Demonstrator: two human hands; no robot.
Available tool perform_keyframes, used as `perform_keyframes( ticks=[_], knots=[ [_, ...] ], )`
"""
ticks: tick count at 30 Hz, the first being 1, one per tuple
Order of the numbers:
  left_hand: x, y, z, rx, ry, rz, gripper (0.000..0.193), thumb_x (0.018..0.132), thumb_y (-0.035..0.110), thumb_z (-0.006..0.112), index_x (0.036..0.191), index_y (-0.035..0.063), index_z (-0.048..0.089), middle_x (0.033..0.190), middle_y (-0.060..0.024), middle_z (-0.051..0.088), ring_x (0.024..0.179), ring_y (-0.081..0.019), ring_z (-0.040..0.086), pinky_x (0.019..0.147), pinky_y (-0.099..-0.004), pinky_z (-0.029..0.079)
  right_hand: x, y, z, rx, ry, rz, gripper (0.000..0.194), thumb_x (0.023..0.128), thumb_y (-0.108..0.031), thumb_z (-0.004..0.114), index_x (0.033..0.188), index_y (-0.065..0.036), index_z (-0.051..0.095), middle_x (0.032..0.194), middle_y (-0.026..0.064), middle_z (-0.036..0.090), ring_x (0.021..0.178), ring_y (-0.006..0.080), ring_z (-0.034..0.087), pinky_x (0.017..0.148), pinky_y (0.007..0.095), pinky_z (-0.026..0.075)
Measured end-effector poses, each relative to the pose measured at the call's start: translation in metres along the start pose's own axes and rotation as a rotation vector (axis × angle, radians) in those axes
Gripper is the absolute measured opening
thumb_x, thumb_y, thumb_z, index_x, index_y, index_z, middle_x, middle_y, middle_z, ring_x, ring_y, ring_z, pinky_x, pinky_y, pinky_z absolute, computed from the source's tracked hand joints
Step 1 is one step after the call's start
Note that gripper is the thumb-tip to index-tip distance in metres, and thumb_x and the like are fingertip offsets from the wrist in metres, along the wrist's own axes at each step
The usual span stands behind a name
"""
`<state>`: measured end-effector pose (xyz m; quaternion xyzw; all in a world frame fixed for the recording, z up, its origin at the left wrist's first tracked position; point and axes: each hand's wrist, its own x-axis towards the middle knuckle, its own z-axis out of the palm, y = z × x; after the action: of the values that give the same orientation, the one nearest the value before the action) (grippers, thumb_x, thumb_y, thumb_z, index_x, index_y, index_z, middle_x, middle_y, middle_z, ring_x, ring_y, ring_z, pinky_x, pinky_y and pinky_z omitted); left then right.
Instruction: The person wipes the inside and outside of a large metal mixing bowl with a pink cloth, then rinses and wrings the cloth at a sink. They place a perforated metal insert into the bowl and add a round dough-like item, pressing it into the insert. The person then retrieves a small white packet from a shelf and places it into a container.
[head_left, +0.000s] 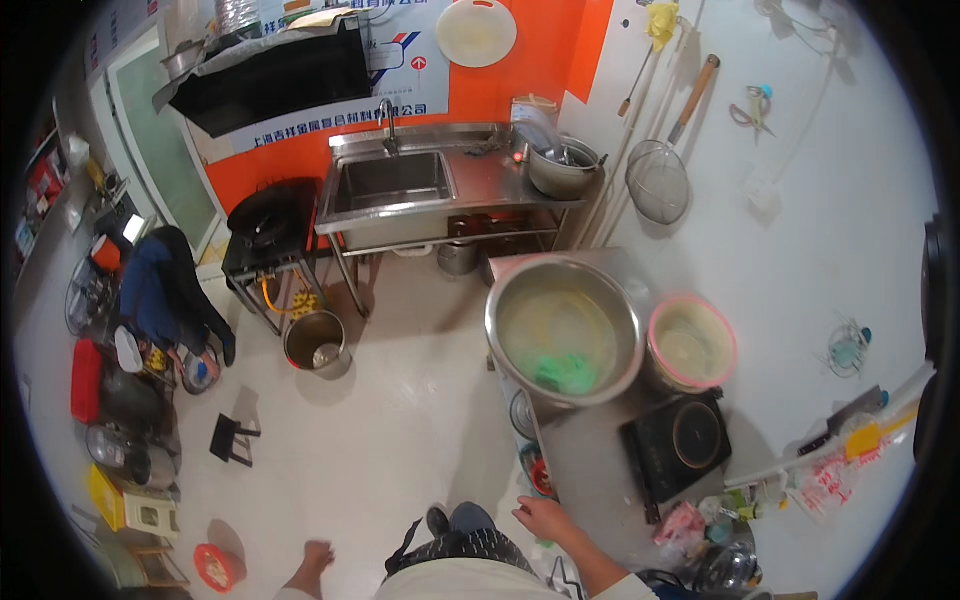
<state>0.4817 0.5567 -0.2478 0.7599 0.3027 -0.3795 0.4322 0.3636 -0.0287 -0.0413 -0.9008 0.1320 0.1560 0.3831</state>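
My left hand (319, 555) hangs low at my left side, over the tiled floor, with no object visible in it. Near the front edge of the steel worktable (589, 465) is my right hand (541, 519), its fingers loosely bent and nothing seen in them. On that table stands a large steel basin (559, 315) of cloudy liquid, with something bright green (566, 373) in it. Beside the basin sit a pink-rimmed bucket (694, 337) and a black induction cooker (679, 450).
A person in blue (154, 285) bends over a bowl (199, 371) at the left. A small black stool (234, 439), a metal bucket (319, 345) and a red tub (217, 566) stand on the floor. Farther off are a steel sink (390, 180) and a wok (262, 214).
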Motion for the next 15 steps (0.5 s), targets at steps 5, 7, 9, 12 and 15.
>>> perform_keyframes(
  ticks=[5, 7, 9, 12, 15],
  knots=[
    [0.054, 0.340, 0.108, 0.045, -0.163, 0.511, 0.025, 0.098, 0.018, 0.060, 0.113, -0.0019, 0.066, 0.088, -0.0107, 0.069, 0.070, -0.0163, 0.065, 0.059, -0.0301, 0.054, 0.126, -0.027, -0.055, 0.292, -0.086, -0.165, 0.032, 0.100, -0.034, 0.060, 0.095, -0.003, 0.060, 0.077, 0.0169, 0.064, 0.072, 0.0328, 0.063, 0.072, 0.0429, 0.051],
    [0.044, 0.430, 0.134, 0.122, -0.237, 0.649, 0.028, 0.100, 0.020, 0.060, 0.117, -0.0010, 0.066, 0.092, -0.0097, 0.070, 0.075, -0.0152, 0.066, 0.065, -0.0294, 0.055, 0.169, -0.018, -0.061, 0.344, -0.118, -0.146, 0.031, 0.101, -0.035, 0.058, 0.099, -0.004, 0.064, 0.079, 0.0156, 0.066, 0.072, 0.0300, 0.063, 0.072, 0.0406, 0.051],
    [0.038, 0.510, 0.150, 0.132, -0.289, 0.729, 0.029, 0.101, 0.022, 0.060, 0.119, -0.0002, 0.066, 0.095, -0.0089, 0.070, 0.079, -0.0144, 0.066, 0.069, -0.0290, 0.055, 0.202, 0.007, -0.068, 0.409, -0.106, -0.119, 0.032, 0.101, -0.035, 0.057, 0.098, -0.004, 0.065, 0.081, 0.0158, 0.067, 0.074, 0.0315, 0.064, 0.072, 0.0410, 0.052],
    [0.044, 0.597, 0.151, 0.341, -0.339, 0.588, 0.031, 0.100, 0.025, 0.062, 0.119, 0.0007, 0.067, 0.096, -0.0076, 0.071, 0.079, -0.0142, 0.066, 0.068, -0.0291, 0.055, 0.220, 0.074, -0.055, 0.209, -0.032, 0.041, 0.037, 0.099, -0.041, 0.053, 0.100, -0.006, 0.066, 0.097, 0.0214, 0.069, 0.095, 0.0432, 0.065, 0.081, 0.0493, 0.052],
    [0.073, 0.689, 0.151, 0.447, -0.339, 0.573, 0.025, 0.099, 0.026, 0.063, 0.109, 0.0023, 0.067, 0.090, -0.0056, 0.069, 0.072, -0.0134, 0.063, 0.063, -0.0283, 0.053, 0.217, 0.148, -0.011, 0.143, 0.038, 0.249, 0.035, 0.099, -0.037, 0.056, 0.096, -0.006, 0.071, 0.086, 0.0198, 0.070, 0.082, 0.0374, 0.067, 0.076, 0.0445, 0.053]
  ],
)
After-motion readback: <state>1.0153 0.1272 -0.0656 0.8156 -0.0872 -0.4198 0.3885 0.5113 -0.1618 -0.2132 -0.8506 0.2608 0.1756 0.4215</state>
